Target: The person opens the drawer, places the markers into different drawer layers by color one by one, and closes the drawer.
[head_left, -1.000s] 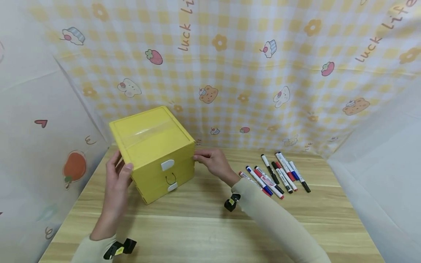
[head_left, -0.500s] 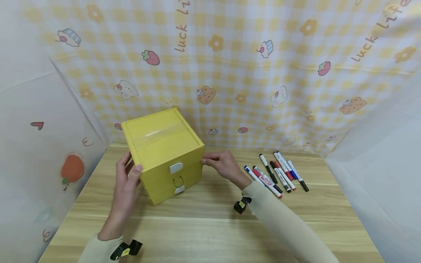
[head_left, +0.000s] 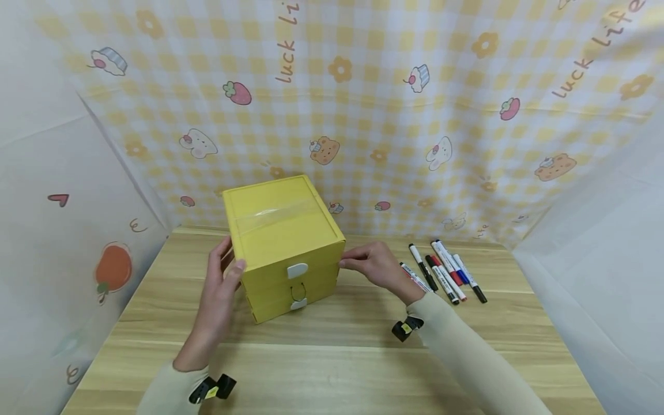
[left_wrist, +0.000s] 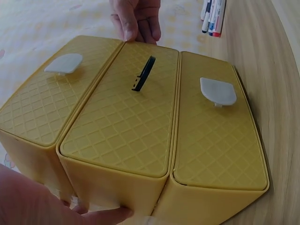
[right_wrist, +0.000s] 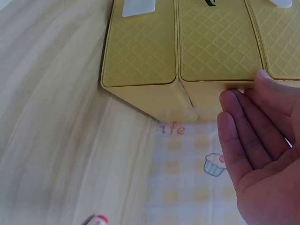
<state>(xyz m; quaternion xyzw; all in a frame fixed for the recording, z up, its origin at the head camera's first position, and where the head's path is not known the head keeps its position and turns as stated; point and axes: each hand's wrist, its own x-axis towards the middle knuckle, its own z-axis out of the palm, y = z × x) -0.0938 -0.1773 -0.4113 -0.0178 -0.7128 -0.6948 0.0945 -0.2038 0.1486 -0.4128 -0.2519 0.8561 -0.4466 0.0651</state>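
A yellow three-drawer storage box (head_left: 282, 219) stands left of the table's middle in the head view, clear tape across its top. Its drawer fronts have a diamond pattern. White tabs mark the top drawer (left_wrist: 37, 101) and bottom drawer (left_wrist: 220, 140); a black loop (left_wrist: 144, 74) is on the middle one. My left hand (head_left: 220, 288) grips the box's left side, thumb by the front corner. On the right side, my right hand (head_left: 378, 265) holds the front edge between thumb and fingers. Whether the box's base is slightly raised, I cannot tell.
Several whiteboard markers (head_left: 446, 271) lie in a loose group on the wooden table (head_left: 332, 369), right of my right hand; my forearm covers some. A yellow-checked cloth (head_left: 363, 115) hangs close behind the box.
The storage box has moved to the right across the table with both hands on it. My right forearm now covers more of the markers.
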